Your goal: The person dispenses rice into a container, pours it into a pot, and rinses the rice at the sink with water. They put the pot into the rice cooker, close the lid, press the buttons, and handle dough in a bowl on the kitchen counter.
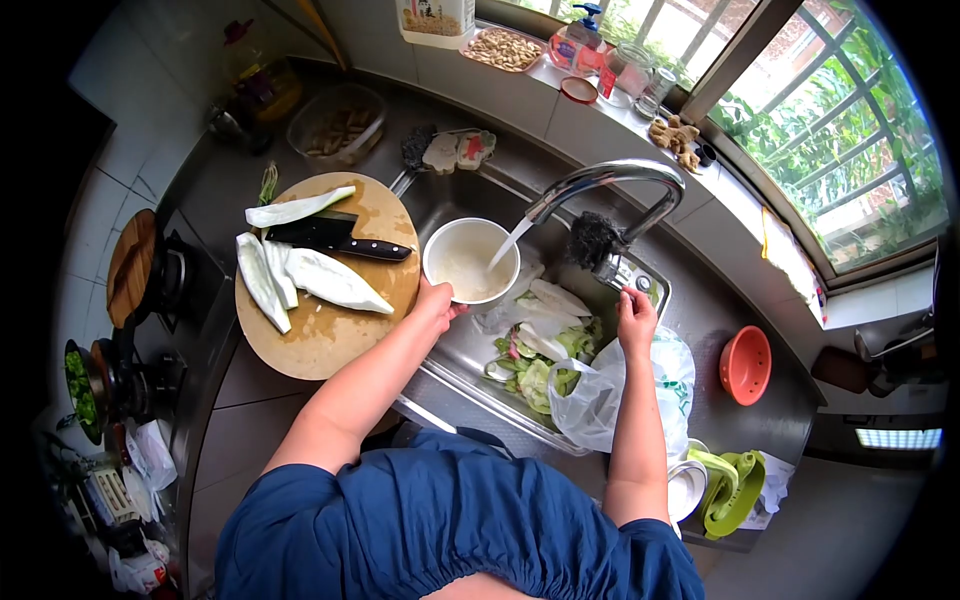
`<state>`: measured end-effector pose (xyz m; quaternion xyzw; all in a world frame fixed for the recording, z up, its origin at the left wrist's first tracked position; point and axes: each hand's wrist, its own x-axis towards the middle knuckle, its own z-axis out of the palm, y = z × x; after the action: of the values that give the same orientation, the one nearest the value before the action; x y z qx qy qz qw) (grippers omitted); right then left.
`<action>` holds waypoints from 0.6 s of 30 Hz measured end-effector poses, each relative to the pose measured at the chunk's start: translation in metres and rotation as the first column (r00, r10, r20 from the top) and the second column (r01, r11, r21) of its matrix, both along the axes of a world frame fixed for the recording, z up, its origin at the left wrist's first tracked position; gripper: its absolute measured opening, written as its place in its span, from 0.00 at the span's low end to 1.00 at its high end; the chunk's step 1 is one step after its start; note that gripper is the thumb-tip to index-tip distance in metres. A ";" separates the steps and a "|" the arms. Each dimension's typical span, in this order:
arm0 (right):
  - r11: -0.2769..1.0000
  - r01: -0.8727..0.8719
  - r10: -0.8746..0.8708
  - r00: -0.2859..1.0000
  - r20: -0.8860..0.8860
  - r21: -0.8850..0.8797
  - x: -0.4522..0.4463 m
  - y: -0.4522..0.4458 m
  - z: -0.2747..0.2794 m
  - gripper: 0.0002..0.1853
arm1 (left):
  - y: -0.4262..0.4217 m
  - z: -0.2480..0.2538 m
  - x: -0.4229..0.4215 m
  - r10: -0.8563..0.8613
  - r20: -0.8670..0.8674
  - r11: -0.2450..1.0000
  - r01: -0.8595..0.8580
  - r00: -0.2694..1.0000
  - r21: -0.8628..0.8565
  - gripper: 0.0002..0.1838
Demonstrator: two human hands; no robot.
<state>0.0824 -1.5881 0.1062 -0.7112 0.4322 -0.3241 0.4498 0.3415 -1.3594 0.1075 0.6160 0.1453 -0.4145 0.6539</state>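
My left hand [438, 306] grips the rim of a white bowl [440, 262], which is under the running tap [590, 180]. Water streams from the spout into the bowl, and cloudy liquid shows inside. My right hand [636, 316] is closed at the tap's base, its fingertips pinching the small tap handle [622, 291]. Left of the bowl, a round wooden cutting board [290, 355] carries long pale vegetable pieces [335, 281] and a black-handled knife [375, 248]. Below the bowl, the sink [445, 355] contains green leaves [535, 380] and pale scraps.
A clear plastic bag [590, 405] hangs over the sink's right part. To its right are an orange-red bowl [746, 366] and green colanders [735, 495]. A dark scrubber [595, 240] sits by the tap. Jars [625, 72], a soap bottle [577, 45] and ginger [675, 138] line the windowsill.
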 end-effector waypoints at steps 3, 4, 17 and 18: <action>1.000 0.006 -0.006 1.000 0.020 -0.004 -0.001 -0.003 -0.004 0.08 | 0.000 0.000 -0.001 0.002 -0.010 1.000 -0.002 1.000 0.006 0.34; 1.000 0.007 -0.007 1.000 0.019 -0.004 -0.001 -0.002 -0.002 0.08 | 0.000 0.000 -0.001 0.003 -0.010 1.000 -0.003 1.000 0.000 0.34; 1.000 0.007 -0.007 1.000 0.012 -0.002 0.002 0.002 0.005 0.08 | 0.002 -0.004 -0.003 -0.005 -0.004 1.000 0.005 1.000 0.011 0.30; 1.000 0.005 -0.005 1.000 0.007 0.000 0.002 0.003 0.005 0.08 | 0.002 -0.006 -0.003 0.003 -0.006 1.000 -0.003 1.000 0.009 0.30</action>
<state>0.0846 -1.5852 0.1117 -0.7090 0.4324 -0.3275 0.4507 0.3382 -1.3576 0.1011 0.6175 0.1499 -0.4145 0.6515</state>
